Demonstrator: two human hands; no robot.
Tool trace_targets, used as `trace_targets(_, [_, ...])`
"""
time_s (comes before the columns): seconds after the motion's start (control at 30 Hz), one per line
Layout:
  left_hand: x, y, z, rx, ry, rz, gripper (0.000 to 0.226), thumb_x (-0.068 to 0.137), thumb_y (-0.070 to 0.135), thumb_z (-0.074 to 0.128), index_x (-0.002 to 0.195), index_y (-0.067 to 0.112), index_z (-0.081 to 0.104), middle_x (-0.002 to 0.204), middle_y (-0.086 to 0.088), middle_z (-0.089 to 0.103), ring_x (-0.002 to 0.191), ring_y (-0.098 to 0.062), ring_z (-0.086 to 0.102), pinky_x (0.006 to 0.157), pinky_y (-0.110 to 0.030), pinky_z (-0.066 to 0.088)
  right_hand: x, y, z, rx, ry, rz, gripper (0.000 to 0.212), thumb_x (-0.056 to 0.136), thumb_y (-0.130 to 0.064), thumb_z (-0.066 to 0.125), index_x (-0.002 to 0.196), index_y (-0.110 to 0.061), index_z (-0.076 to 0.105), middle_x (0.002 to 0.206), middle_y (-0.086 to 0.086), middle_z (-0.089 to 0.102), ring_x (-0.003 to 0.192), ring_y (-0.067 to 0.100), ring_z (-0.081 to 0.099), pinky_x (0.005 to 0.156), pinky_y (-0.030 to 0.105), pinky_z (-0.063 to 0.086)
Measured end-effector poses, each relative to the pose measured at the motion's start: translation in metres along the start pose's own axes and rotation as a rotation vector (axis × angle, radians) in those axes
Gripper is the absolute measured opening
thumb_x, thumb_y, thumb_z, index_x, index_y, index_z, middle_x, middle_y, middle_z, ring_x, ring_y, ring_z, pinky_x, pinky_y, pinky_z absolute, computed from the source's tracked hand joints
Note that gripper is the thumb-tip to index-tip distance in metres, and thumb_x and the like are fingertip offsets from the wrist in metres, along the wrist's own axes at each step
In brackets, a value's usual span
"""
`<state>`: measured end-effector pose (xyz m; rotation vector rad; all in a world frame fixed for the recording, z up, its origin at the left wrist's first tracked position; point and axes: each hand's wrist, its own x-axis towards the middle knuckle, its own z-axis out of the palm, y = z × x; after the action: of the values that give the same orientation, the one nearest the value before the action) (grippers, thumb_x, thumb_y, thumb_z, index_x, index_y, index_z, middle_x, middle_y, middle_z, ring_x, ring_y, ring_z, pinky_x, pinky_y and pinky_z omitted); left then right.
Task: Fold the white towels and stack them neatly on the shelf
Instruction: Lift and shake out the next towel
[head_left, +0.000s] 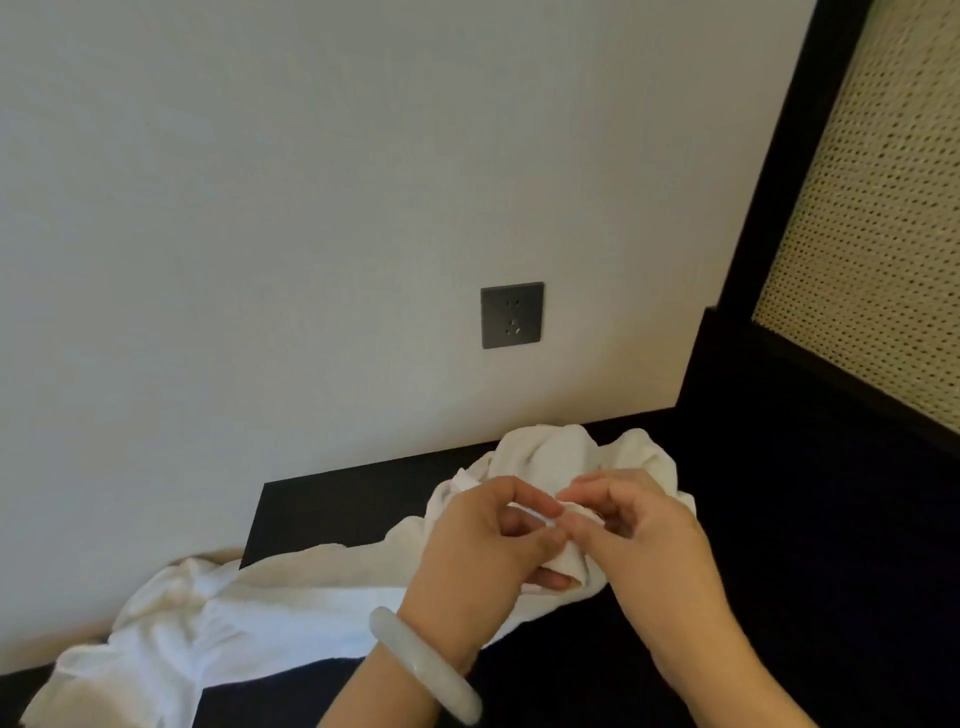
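Nearest, a pale bangle (423, 667) circles the left wrist. The left hand (483, 551) and right hand (649, 540) pinch the white towel (291, 597) between curled fingers. It sprawls left of and beyond them on the dark surface (779, 519). Farther off is a wall socket (512, 315).

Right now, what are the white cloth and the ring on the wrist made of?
The towel looks like soft cotton terry: matt, fuzzy, lying in limp folds. The bangle looks like pale jade or glass, maybe plastic: smooth, glossy and slightly see-through.
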<state>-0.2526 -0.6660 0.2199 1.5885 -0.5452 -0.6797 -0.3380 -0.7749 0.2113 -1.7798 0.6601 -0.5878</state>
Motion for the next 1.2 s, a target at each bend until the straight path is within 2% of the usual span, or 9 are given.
trace_targets(0.07, [-0.003, -0.003, 0.011, -0.009, 0.043, 0.009, 0.010, 0.087, -0.001, 0.068, 0.096, 0.003, 0.066, 0.079, -0.019, 0.070, 0.069, -0.028, 0.071, 0.073, -0.041, 0.061, -0.007, 0.002, -0.014, -0.070, 0.032, -0.012, 0.019, 0.085, -0.012, 0.073, 0.082, -0.030, 0.072, 0.101, -0.016, 0.062, 0.090, 0.001, 0.058, 0.082, 0.017, 0.047])
trace_targets(0.23, [-0.008, -0.004, 0.038, -0.050, 0.023, 0.028, 0.016, 0.085, -0.003, 0.068, 0.098, 0.007, 0.065, 0.069, -0.005, 0.067, 0.069, -0.021, 0.072, 0.079, -0.043, 0.060, -0.023, 0.006, -0.042, -0.103, 0.056, -0.035, 0.019, 0.080, -0.018, 0.077, 0.080, -0.037, 0.078, 0.085, -0.020, 0.066, 0.079, 0.004, 0.060, 0.071, 0.016, 0.043])
trace_targets(0.37, [-0.012, -0.010, 0.062, -0.055, -0.021, -0.023, 0.027, 0.079, 0.006, 0.071, 0.102, 0.016, 0.063, 0.091, -0.008, 0.071, 0.085, -0.021, 0.073, 0.086, -0.039, 0.058, -0.030, 0.015, -0.067, -0.106, 0.115, -0.013, 0.024, 0.080, -0.014, 0.078, 0.088, -0.037, 0.075, 0.084, -0.021, 0.069, 0.081, -0.002, 0.063, 0.071, 0.017, 0.050])
trace_targets(0.5, [-0.016, -0.016, 0.077, -0.077, -0.077, -0.054, 0.041, 0.067, 0.023, 0.066, 0.107, 0.018, 0.061, 0.097, -0.001, 0.075, 0.096, -0.017, 0.071, 0.095, -0.041, 0.052, -0.039, 0.027, -0.078, -0.124, 0.105, -0.043, 0.027, 0.076, -0.013, 0.081, 0.088, -0.035, 0.071, 0.085, -0.016, 0.070, 0.081, 0.003, 0.065, 0.072, 0.021, 0.053])
trace_targets(0.7, [-0.018, -0.023, 0.081, -0.067, -0.118, -0.072, 0.028, 0.081, 0.009, 0.067, 0.108, 0.013, 0.062, 0.096, 0.000, 0.076, 0.098, -0.017, 0.071, 0.097, -0.042, 0.052, -0.039, 0.043, -0.072, -0.069, 0.326, 0.004, 0.025, 0.076, -0.011, 0.080, 0.080, -0.033, 0.069, 0.085, -0.011, 0.068, 0.081, 0.004, 0.065, 0.077, 0.029, 0.056])
trace_targets(0.9, [-0.020, -0.023, 0.078, -0.078, -0.085, -0.102, 0.024, 0.087, -0.002, 0.064, 0.104, 0.015, 0.061, 0.092, 0.003, 0.076, 0.094, -0.015, 0.072, 0.095, -0.040, 0.053, -0.040, 0.039, -0.075, -0.262, 0.058, -0.082, 0.027, 0.073, -0.020, 0.083, 0.084, -0.038, 0.067, 0.092, -0.024, 0.061, 0.089, -0.004, 0.059, 0.075, 0.016, 0.049])
trace_targets(1.03, [-0.021, -0.025, 0.081, -0.119, -0.124, -0.116, 0.023, 0.089, -0.004, 0.060, 0.106, 0.012, 0.062, 0.093, 0.001, 0.076, 0.094, -0.014, 0.072, 0.094, -0.035, 0.054, -0.040, 0.042, -0.073, -0.385, 0.078, -0.111, 0.034, 0.073, -0.018, 0.084, 0.083, -0.041, 0.062, 0.087, -0.020, 0.059, 0.090, -0.009, 0.053, 0.074, 0.008, 0.044])
trace_targets(1.13, [-0.015, -0.029, 0.077, 0.022, -0.170, -0.038, 0.033, 0.089, -0.011, 0.049, 0.106, 0.012, 0.065, 0.095, -0.003, 0.075, 0.095, -0.014, 0.070, 0.092, -0.024, 0.051, -0.038, 0.048, -0.074, -0.405, 0.132, -0.149, 0.031, 0.080, -0.013, 0.077, 0.082, -0.041, 0.064, 0.087, -0.020, 0.061, 0.090, -0.007, 0.056, 0.073, 0.008, 0.046])
trace_targets(1.2, [-0.003, -0.038, 0.070, 0.345, -0.127, 0.107, 0.044, 0.086, -0.011, 0.044, 0.108, 0.019, 0.069, 0.099, 0.004, 0.068, 0.094, -0.008, 0.063, 0.086, -0.010, 0.045, -0.036, 0.051, -0.078, -0.363, 0.193, -0.135, 0.032, 0.081, -0.011, 0.075, 0.082, -0.041, 0.065, 0.087, -0.020, 0.063, 0.090, -0.007, 0.057, 0.072, 0.012, 0.045])
